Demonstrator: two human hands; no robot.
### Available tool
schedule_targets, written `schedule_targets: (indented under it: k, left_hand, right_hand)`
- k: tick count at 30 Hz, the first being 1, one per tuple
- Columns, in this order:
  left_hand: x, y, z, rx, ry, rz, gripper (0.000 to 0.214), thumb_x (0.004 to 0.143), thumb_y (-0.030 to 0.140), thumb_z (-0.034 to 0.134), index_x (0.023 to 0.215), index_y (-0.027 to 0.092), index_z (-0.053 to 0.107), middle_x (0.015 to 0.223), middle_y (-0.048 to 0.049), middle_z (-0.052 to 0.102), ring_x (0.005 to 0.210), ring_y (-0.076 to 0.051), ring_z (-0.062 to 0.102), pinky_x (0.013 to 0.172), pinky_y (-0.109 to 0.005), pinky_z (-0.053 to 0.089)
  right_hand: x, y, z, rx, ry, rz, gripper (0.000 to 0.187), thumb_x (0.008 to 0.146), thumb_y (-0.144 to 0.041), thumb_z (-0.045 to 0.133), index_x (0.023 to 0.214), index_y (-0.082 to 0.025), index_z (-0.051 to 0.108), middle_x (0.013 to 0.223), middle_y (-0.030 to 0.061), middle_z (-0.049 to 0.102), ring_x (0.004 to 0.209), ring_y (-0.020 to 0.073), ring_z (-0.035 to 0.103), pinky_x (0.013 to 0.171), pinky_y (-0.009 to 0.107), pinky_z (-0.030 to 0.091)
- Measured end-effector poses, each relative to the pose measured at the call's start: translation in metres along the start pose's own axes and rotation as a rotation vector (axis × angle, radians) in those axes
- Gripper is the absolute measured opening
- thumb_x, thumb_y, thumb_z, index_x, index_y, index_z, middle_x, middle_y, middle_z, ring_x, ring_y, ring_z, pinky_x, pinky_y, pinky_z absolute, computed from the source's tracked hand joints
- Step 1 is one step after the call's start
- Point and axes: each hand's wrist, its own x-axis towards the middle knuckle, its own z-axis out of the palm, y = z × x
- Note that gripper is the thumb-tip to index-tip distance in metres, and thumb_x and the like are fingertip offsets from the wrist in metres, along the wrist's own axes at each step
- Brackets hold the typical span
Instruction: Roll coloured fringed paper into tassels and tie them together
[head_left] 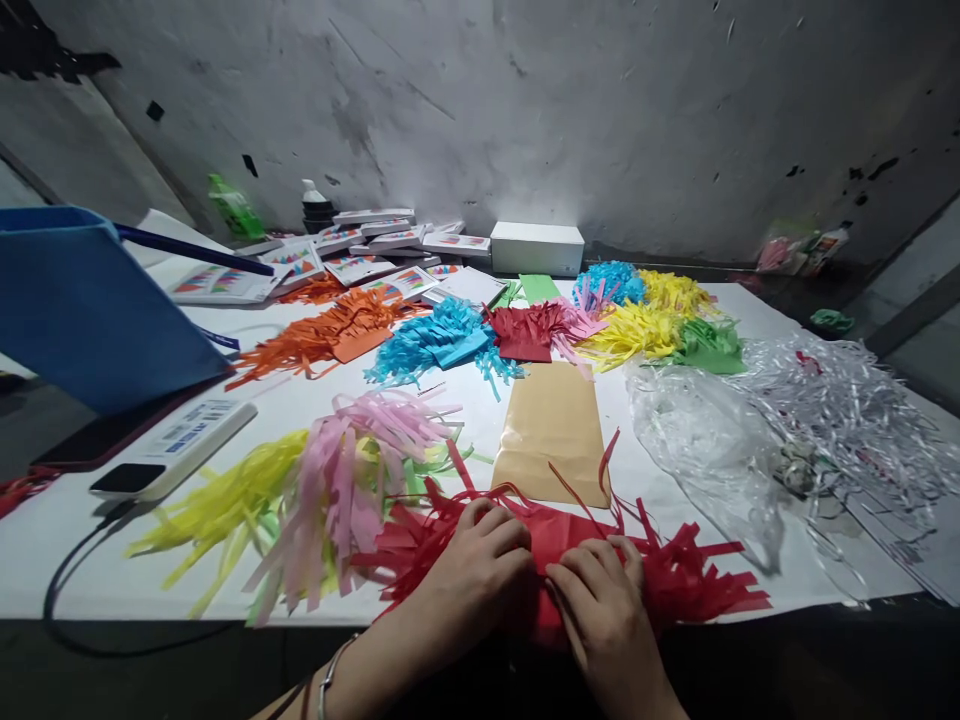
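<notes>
A red fringed paper tassel (pixel 551 535) lies at the table's front edge, its cut strips fanning out to both sides. My left hand (pixel 480 560) rests on its left part with curled fingers gripping the paper. On the right part, my right hand (pixel 607 600) has its fingers bent and pressed together on the paper. Just beyond the tassel is a flat brown envelope (pixel 551 430). To the left, pink paper strips (pixel 345 470) overlap yellow strips (pixel 232 500) and some green ones. What lies under my fingers is hidden.
Orange (pixel 322 335), blue (pixel 442 340), dark red (pixel 529 330) and yellow tassels (pixel 637 335) lie across the middle. Clear plastic (pixel 705 430) and silvery strips (pixel 847 410) cover the right. A white device (pixel 176 450) with a cable and a blue box (pixel 97 310) stand left. Flat boxes (pixel 390 240) line the back.
</notes>
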Motion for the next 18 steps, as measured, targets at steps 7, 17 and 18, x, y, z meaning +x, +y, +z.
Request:
schedule_targets:
  k: [7,17,18]
  left_hand:
    - [-0.005,-0.002,0.010,0.016,0.007,0.014,0.009,0.093,0.025,0.067,0.086,0.021,0.064,0.090,0.0016,0.067,0.087,-0.018,0.054,0.094,-0.039,0.030]
    - [-0.004,0.015,0.000,-0.030,-0.065,-0.205,0.010,0.090,0.015,0.062,0.083,0.020,0.065,0.092,-0.0019,0.067,0.087,-0.021,0.053,0.085,-0.041,0.030]
    - [-0.002,0.017,0.000,-0.010,-0.094,-0.246,0.012,0.090,0.012,0.059,0.081,0.019,0.064,0.093,-0.0030,0.066,0.088,-0.022,0.053,0.085,-0.042,0.031]
  right_hand:
    - [-0.009,0.010,-0.008,0.012,-0.026,-0.050,0.030,0.103,-0.019,0.039,0.095,-0.020,0.068,0.085,0.0015,0.068,0.088,0.0192,0.058,0.103,0.043,0.029]
    - [-0.017,0.013,-0.017,-0.068,-0.037,0.049,0.017,0.096,-0.012,0.050,0.090,-0.022,0.063,0.091,0.0012,0.068,0.091,0.0201,0.061,0.109,0.045,0.024]
    - [-0.017,0.012,-0.014,-0.087,-0.040,0.096,0.016,0.096,-0.014,0.051,0.088,-0.023,0.061,0.091,0.0015,0.067,0.091,0.0209,0.061,0.108,0.046,0.024]
